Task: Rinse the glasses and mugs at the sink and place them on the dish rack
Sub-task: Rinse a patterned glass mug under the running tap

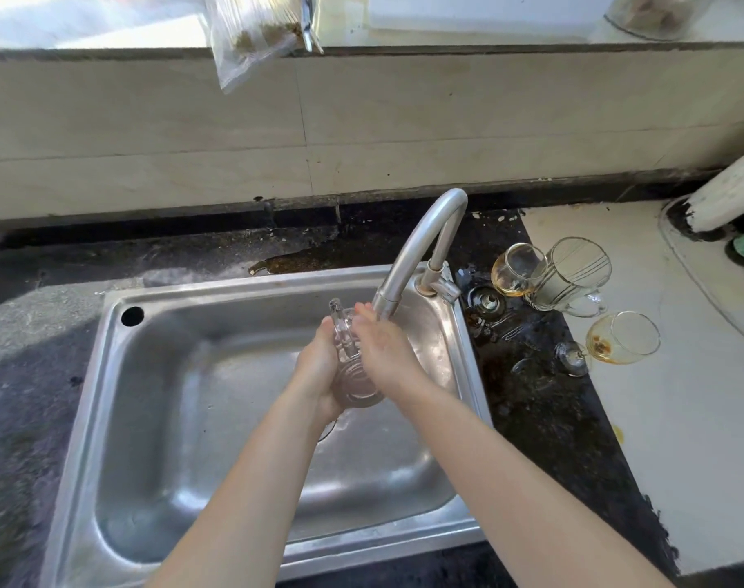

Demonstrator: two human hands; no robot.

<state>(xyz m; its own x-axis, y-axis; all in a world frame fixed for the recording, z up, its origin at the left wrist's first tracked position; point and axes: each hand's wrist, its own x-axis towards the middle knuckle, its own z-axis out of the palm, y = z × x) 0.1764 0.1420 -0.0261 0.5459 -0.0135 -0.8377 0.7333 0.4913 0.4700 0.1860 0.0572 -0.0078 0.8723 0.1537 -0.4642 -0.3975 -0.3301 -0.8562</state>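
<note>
At a steel sink, a person stands early in the washing-up: the left hand cups a clear glass mug from below and the left, fingers curled round it, holding it tilted over the middle of the basin, handle uppermost. The right hand lies against the mug's right side with fingers fairly straight, as if rubbing it, its fingertips just beneath the spout of the curved tap; whether water is running cannot be made out. To the right, on the counter beside the basin, three pieces wait their turn: a stemmed glass with an amber film, touching a lined glass mug just beside it, and, nearer, a wine glass with brown dregs. By the look of it, one piece is mid-rinse and three are untouched. No dish rack is in view, so nothing can be counted as put away.
</note>
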